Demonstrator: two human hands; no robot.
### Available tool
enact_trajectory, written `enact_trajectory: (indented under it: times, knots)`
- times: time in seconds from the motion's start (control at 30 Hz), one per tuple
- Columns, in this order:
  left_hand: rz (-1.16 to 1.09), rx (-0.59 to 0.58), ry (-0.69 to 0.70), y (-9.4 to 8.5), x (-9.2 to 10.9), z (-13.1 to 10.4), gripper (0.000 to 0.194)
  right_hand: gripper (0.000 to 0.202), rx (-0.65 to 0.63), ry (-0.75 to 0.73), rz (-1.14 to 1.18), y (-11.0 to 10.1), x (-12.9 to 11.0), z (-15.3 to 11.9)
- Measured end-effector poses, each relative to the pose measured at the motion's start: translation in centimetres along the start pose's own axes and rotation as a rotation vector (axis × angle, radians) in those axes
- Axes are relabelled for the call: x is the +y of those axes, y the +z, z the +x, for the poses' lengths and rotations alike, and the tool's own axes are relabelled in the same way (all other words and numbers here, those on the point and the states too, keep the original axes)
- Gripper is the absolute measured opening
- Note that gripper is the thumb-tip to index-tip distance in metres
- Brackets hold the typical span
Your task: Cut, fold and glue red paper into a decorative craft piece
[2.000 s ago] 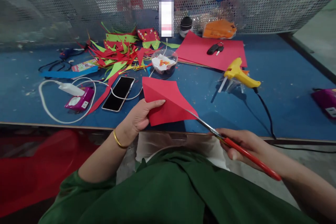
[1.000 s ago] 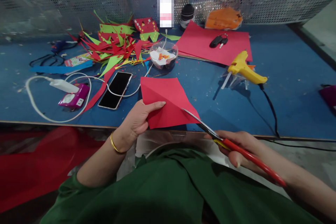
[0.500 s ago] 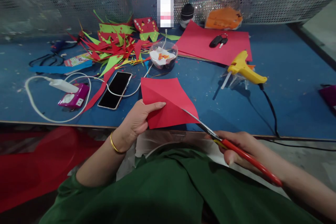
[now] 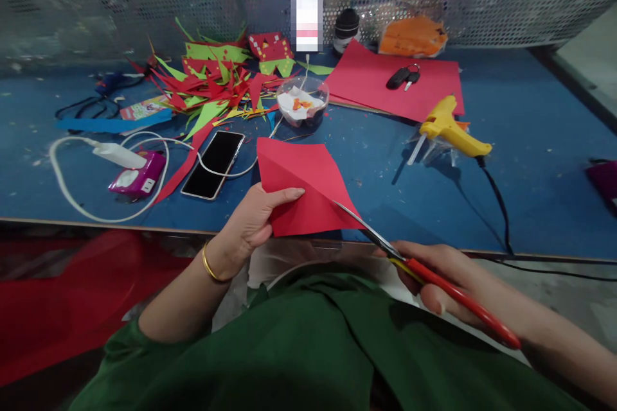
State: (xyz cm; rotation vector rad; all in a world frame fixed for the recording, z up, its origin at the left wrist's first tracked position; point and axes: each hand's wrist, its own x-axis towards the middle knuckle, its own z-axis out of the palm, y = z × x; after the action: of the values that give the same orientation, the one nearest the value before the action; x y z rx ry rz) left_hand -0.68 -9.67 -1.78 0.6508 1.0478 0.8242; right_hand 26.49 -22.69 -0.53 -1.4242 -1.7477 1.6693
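Note:
A sheet of red paper (image 4: 308, 170) is pinched by its left side in my left hand (image 4: 258, 215), thumb on top and fingers beneath. My right hand (image 4: 434, 279) is wrapped round the red and yellow handles of a pair of scissors (image 4: 385, 245). The blades point up and left, with the paper's right part between them and the tip near its middle. A slanting line runs across the paper from upper left towards the blades. The paper is held above the front edge of the blue table (image 4: 385, 192).
Left of the paper lie a phone (image 4: 213, 164), a purple plug adapter (image 4: 139, 176) with a white cable, and red and green paper scraps (image 4: 212, 87). Behind are a clear bowl (image 4: 303, 103) and red sheets with keys (image 4: 405, 77). A yellow glue gun (image 4: 453, 128) lies right.
My right hand and the scissors have shifted slightly, and the handles sit a little differently. The paper's right corner has moved slightly left. My left hand keeps its grip.

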Motion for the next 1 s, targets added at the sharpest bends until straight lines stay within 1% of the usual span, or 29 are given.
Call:
enact_trajectory:
  times: [0.2, 0.37, 0.5, 0.67, 0.87, 1.0]
  knots:
    - [0.002, -0.016, -0.014, 0.2, 0.1, -0.2, 0.04, 0.075, 0.006, -0.029, -0.001, 0.0, 0.0, 0.3]
    - [0.027, -0.029, -0.046, 0.4, 0.0, -0.5, 0.039, 0.073, -0.005, -0.033, -0.005, 0.2, 0.1, 0.7]
    - [0.03, -0.024, -0.054, 0.4, 0.0, -0.6, 0.04, 0.069, 0.021, -0.053, -0.054, 0.4, 0.0, 0.9]
    - [0.027, -0.033, -0.055, 0.3, 0.0, -0.5, 0.042, 0.071, 0.029, -0.025, -0.076, 0.5, -0.2, 1.0]
    - [0.017, -0.02, -0.04, 0.3, 0.0, -0.4, 0.04, 0.063, 0.024, 0.005, -0.067, 0.6, -0.1, 1.1]
    - [0.036, -0.013, -0.043, 0.2, 0.0, -0.3, 0.04, 0.07, 0.017, 0.014, -0.055, 0.6, 0.0, 1.2]
